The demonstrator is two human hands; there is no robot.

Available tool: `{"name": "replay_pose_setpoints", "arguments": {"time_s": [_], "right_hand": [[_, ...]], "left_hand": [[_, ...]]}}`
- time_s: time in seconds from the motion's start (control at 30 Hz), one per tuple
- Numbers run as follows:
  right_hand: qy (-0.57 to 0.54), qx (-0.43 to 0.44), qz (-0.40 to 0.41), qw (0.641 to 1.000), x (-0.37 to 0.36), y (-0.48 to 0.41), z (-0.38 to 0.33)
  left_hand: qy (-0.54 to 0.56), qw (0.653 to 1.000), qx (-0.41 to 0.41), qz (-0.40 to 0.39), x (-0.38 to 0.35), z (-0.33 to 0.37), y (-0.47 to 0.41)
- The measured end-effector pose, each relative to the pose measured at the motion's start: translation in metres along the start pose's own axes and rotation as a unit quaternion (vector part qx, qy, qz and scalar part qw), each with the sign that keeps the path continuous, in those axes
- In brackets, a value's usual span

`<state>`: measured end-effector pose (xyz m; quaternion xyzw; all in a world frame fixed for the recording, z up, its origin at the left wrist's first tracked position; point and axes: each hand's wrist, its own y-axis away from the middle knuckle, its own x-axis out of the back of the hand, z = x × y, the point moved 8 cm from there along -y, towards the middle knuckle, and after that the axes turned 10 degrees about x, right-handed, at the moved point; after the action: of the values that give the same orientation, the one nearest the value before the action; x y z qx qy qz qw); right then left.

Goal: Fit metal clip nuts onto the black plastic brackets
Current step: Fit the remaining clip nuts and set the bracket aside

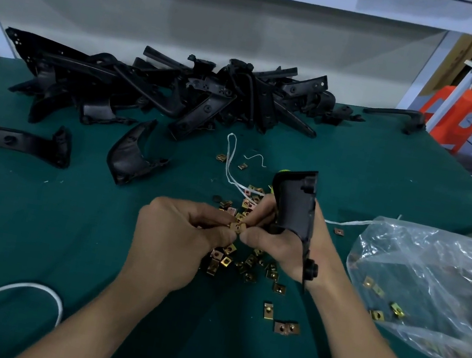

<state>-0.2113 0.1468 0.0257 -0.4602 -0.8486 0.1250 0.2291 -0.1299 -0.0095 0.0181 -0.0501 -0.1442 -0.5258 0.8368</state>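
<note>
Green tabletop (31, 221) is strewn with loose nuts while a small, stiff brass clip nut (237, 227) is pinched between left hand (177, 238) and right hand (280, 243) fingertips, a light rigid black plastic bracket (297, 202) being gripped mid-body in the right palm.

Black bracket (295, 203) stands upright at centre; brass clip nuts (248, 263) lie scattered beneath; more brackets (161, 93) piled far left.

Two hands: left hand (184, 233), right hand (283, 244). One black bracket (296, 203) gripped in right. One clip nut (237, 227) pinched between both. Roughly thirty loose clip nuts (248, 263) beneath. One plastic bag (430, 285) right of hands. Bracket pile (165, 90) beyond, uncountable.
</note>
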Motion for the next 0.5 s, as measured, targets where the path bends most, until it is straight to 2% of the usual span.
{"name": "replay_pose_setpoints", "arguments": {"time_s": [0.1, 0.27, 0.5], "right_hand": [[-0.004, -0.009, -0.006, 1.000, -0.002, -0.001, 0.001], [0.029, -0.019, -0.009, 0.999, -0.003, 0.000, 0.004], [0.071, -0.046, -0.025, 0.996, -0.004, 0.002, 0.004]], "left_hand": [[-0.061, 0.993, -0.083, 0.065, 0.001, 0.017, 0.015], [-0.116, 0.987, -0.110, 0.027, -0.002, 0.019, 0.013], [-0.201, 0.948, -0.245, 0.025, -0.006, 0.026, 0.018]]}}
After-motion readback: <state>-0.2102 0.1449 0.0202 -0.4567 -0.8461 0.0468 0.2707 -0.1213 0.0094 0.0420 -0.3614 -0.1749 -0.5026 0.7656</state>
